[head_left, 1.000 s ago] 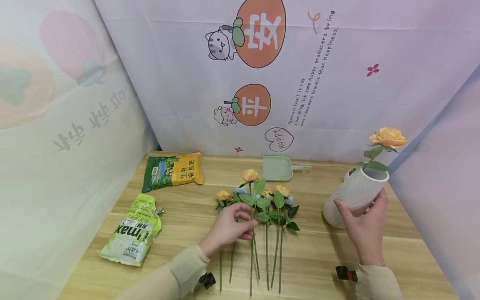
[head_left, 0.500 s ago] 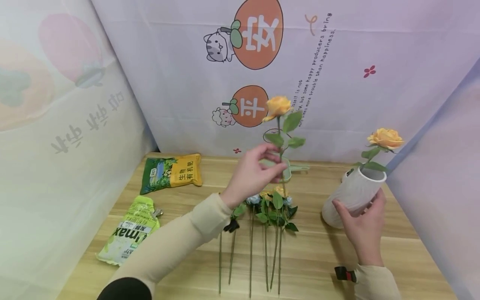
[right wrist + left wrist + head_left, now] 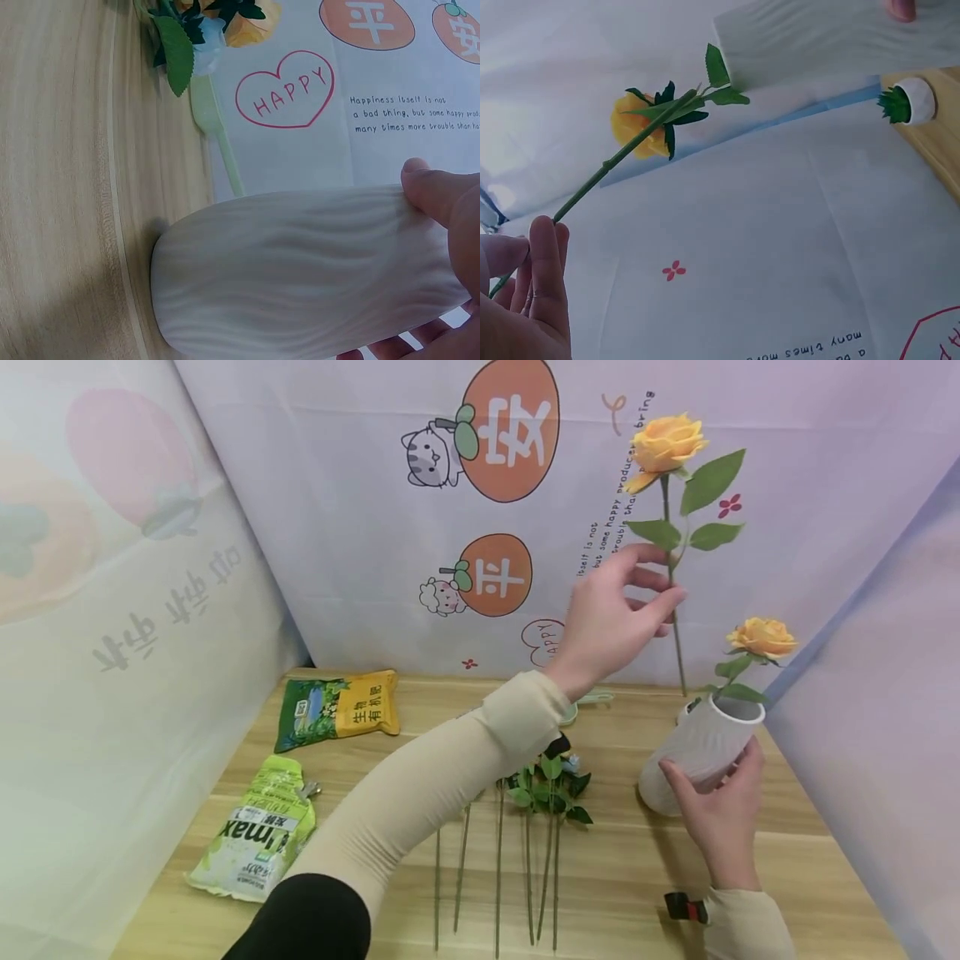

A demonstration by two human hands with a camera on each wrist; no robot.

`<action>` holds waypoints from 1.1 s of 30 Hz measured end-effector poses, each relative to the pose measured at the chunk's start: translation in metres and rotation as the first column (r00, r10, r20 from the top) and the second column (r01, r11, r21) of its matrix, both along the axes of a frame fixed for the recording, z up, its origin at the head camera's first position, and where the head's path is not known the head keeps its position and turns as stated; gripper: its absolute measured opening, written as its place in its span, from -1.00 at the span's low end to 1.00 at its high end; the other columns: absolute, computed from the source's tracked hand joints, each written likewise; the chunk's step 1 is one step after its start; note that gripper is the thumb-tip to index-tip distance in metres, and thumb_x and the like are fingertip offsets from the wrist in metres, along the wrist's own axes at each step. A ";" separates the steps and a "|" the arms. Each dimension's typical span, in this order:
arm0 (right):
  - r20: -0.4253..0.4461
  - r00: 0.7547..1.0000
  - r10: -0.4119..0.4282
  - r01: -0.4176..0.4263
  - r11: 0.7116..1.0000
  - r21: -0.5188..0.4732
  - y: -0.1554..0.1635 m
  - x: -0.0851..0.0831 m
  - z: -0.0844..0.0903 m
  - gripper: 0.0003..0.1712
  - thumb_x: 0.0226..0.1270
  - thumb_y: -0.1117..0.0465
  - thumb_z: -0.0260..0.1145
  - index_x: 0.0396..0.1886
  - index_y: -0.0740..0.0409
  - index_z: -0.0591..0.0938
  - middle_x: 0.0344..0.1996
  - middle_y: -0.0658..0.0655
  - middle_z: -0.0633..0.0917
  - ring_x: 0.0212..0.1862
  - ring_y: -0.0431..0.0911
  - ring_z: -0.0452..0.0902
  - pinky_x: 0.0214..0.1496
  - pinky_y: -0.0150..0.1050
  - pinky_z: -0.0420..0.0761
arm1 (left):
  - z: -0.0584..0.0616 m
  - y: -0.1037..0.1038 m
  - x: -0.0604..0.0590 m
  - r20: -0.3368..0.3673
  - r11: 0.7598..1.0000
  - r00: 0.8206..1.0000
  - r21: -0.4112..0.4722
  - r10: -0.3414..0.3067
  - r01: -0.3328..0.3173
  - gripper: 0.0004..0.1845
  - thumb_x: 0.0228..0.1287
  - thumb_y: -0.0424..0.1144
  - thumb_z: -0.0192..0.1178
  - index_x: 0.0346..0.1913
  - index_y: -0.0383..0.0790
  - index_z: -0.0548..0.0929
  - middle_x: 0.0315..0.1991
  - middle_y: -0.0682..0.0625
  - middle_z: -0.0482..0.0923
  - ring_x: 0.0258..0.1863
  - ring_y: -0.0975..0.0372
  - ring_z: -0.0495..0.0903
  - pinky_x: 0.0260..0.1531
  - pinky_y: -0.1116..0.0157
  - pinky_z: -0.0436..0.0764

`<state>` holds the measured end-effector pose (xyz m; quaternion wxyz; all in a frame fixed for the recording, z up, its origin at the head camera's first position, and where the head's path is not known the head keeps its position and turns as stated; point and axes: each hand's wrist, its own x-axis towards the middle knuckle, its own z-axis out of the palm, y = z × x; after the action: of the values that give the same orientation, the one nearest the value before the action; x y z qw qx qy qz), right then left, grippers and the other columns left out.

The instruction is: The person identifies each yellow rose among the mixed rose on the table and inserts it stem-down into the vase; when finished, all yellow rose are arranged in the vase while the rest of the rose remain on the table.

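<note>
Left hand (image 3: 615, 610) pinching stem of orange rose (image 3: 666, 442), raised upright above white vase (image 3: 701, 752), vase tilted near right edge of desk (image 3: 622, 877), right hand (image 3: 720, 814) wrapped round vase, second rose (image 3: 761, 637) inside, spare stems (image 3: 525, 860) at front-centre.

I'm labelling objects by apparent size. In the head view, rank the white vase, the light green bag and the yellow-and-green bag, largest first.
1. Light green bag, nearest the camera, which may inflate it.
2. White vase and yellow-and-green bag look about alike; I won't rank them.
</note>
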<state>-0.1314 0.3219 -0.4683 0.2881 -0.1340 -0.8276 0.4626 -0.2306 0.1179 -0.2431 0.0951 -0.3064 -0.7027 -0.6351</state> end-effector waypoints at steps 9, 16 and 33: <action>-0.022 1.000 0.001 0.000 1.000 0.022 0.000 0.000 -0.001 0.29 0.22 0.19 0.69 0.74 -0.28 0.06 0.48 0.21 0.36 0.35 0.13 0.38 0.27 0.30 0.47 | -0.015 0.053 -0.004 -0.069 0.989 0.993 -0.109 0.097 -0.105 -0.66 0.47 -0.25 0.45 0.20 -0.07 0.63 -0.14 0.14 0.79 -0.44 0.55 0.69 -0.36 0.63 0.64; -0.039 0.999 0.008 -0.006 0.999 0.042 0.001 -0.001 -0.003 0.30 0.22 0.20 0.69 0.75 -0.25 0.05 0.48 0.25 0.36 0.34 0.18 0.39 0.24 0.36 0.48 | -0.035 0.066 -0.006 -0.128 0.968 0.988 -0.224 0.086 -0.114 -0.65 0.51 -0.18 0.42 0.25 -0.03 0.65 -0.11 0.16 0.81 -0.38 0.56 0.68 -0.27 0.67 0.60; -0.025 1.000 -0.001 0.002 0.999 0.045 0.003 -0.001 -0.002 0.30 0.22 0.16 0.69 0.75 -0.27 0.04 0.50 0.23 0.36 0.35 0.16 0.40 0.23 0.21 0.49 | -0.083 0.088 -0.005 -0.053 0.930 0.998 -0.363 0.043 -0.060 -0.66 0.48 -0.23 0.40 0.24 -0.01 0.72 -0.18 0.20 0.83 -0.33 0.59 0.66 -0.27 0.69 0.57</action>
<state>-0.1327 0.3253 -0.4706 0.3018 -0.1225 -0.8340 0.4453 -0.2356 0.2061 -0.3262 0.0690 -0.3142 -0.8137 -0.4842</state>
